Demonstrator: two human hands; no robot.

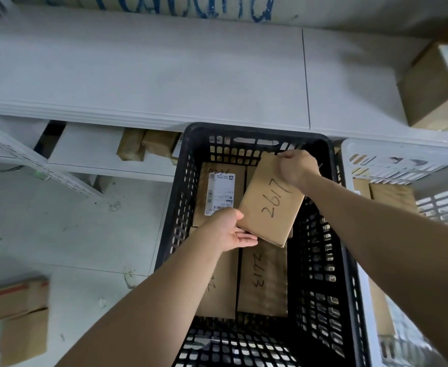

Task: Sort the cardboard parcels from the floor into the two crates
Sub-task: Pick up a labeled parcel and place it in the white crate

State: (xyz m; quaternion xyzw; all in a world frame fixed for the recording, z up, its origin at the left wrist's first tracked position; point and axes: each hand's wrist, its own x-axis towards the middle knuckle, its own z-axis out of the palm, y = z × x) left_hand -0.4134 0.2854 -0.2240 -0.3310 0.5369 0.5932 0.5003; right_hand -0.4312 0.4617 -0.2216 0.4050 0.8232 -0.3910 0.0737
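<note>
Two hands held a flat brown cardboard parcel marked 2617 [270, 205] tilted above the black perforated plastic crate [320, 234]. Right hand [295, 168] pinched its far edge with closed fingers; left hand [229, 230], fingers open, cupped the near corner, probably steadying its descent onto brown parcels lining the bottom [262, 282]. A white slotted crate [392, 160] stood beside; more taped cardboard parcels [16, 308] lay on the floor.
</note>
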